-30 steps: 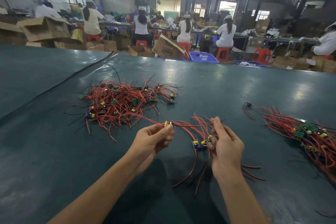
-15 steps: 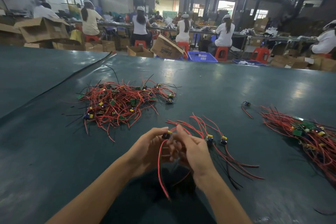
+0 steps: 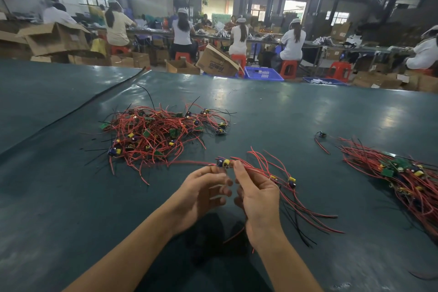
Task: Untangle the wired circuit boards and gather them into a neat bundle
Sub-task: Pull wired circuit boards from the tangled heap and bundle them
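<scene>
A tangled heap of red-wired circuit boards (image 3: pixel 156 135) lies on the green table at the left centre. My left hand (image 3: pixel 203 194) and my right hand (image 3: pixel 254 194) meet above the table's near middle. Between their fingertips sits a small board with a yellow part (image 3: pixel 224 163); my left fingertips pinch it. My right hand grips a small bundle of wired boards (image 3: pixel 282 179), whose red and black wires trail down and right. A red wire runs from the pinched board back to the heap.
A gathered pile of wired boards (image 3: pixel 407 175) lies at the right edge, with a stray board (image 3: pixel 321 135) beside it. The green table (image 3: pixel 272 111) stretches far ahead. Beyond it are cardboard boxes, blue crates (image 3: pixel 263 73) and seated workers.
My hands came together from a spread pose, then lifted slightly. The board from the left hand now sits between both hands, beside the bundle in my right hand.
</scene>
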Action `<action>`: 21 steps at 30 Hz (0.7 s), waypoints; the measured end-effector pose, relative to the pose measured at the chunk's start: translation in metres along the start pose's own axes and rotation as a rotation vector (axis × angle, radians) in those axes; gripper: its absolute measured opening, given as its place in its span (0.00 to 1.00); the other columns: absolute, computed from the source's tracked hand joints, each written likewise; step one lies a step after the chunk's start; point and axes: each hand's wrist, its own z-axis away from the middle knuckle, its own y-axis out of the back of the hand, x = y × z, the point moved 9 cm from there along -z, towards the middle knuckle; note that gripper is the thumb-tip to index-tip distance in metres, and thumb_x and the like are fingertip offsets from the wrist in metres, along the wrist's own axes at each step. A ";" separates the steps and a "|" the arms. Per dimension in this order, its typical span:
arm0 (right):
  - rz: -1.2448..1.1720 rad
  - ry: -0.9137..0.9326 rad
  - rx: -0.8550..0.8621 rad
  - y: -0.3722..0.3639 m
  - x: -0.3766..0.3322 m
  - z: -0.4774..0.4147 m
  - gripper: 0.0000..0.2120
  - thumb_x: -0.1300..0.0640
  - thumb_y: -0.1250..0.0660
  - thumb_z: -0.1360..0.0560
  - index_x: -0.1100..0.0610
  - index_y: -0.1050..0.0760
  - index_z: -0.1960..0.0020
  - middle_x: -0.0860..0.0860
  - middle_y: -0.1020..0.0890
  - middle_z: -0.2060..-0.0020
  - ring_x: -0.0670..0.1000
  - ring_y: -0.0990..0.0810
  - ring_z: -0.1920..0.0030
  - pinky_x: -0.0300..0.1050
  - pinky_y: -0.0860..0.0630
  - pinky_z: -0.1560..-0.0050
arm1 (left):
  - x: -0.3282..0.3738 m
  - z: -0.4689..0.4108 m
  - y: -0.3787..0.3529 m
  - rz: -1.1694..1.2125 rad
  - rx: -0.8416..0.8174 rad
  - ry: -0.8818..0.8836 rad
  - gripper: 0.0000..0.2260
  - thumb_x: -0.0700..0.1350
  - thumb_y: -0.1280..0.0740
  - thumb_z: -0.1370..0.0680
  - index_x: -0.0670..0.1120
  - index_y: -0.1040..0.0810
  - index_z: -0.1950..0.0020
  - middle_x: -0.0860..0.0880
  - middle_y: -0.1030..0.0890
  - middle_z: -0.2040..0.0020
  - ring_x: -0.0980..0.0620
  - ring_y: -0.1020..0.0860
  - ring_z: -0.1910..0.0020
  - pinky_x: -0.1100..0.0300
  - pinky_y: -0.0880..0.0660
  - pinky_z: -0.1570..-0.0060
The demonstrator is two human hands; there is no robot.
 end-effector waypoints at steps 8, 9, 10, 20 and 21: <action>0.087 0.080 -0.009 -0.002 -0.003 0.001 0.09 0.55 0.27 0.26 0.52 0.15 0.64 0.50 0.17 0.70 0.46 0.21 0.70 0.39 0.22 0.66 | 0.014 0.004 0.002 -0.212 0.178 -0.175 0.15 0.59 0.32 0.32 0.48 0.18 0.68 0.47 0.22 0.69 0.52 0.24 0.68 0.62 0.27 0.65; 0.079 0.056 0.013 0.000 -0.002 -0.001 0.10 0.54 0.27 0.26 0.52 0.15 0.65 0.48 0.20 0.73 0.44 0.26 0.73 0.38 0.27 0.70 | 0.018 0.005 0.002 -0.234 0.181 -0.205 0.15 0.59 0.32 0.32 0.48 0.19 0.71 0.47 0.22 0.69 0.52 0.24 0.69 0.62 0.27 0.65; 0.057 0.030 0.035 0.004 -0.001 -0.003 0.10 0.54 0.27 0.26 0.52 0.15 0.66 0.46 0.24 0.74 0.43 0.31 0.76 0.37 0.32 0.73 | 0.020 0.005 0.002 -0.245 0.182 -0.232 0.16 0.58 0.32 0.33 0.47 0.20 0.72 0.46 0.22 0.70 0.52 0.25 0.69 0.62 0.28 0.66; -0.208 -0.029 0.278 0.053 -0.011 -0.027 0.12 0.57 0.27 0.25 0.54 0.15 0.67 0.45 0.28 0.77 0.42 0.38 0.80 0.34 0.38 0.81 | 0.027 0.006 0.003 -0.300 0.172 -0.304 0.19 0.61 0.33 0.33 0.46 0.22 0.74 0.46 0.21 0.71 0.54 0.25 0.70 0.65 0.28 0.68; -0.183 -0.011 0.287 0.054 -0.012 -0.025 0.12 0.56 0.28 0.25 0.53 0.15 0.67 0.45 0.28 0.77 0.42 0.38 0.80 0.34 0.38 0.81 | 0.026 0.006 0.003 -0.298 0.171 -0.300 0.19 0.61 0.33 0.32 0.47 0.22 0.74 0.47 0.21 0.71 0.54 0.24 0.71 0.65 0.28 0.68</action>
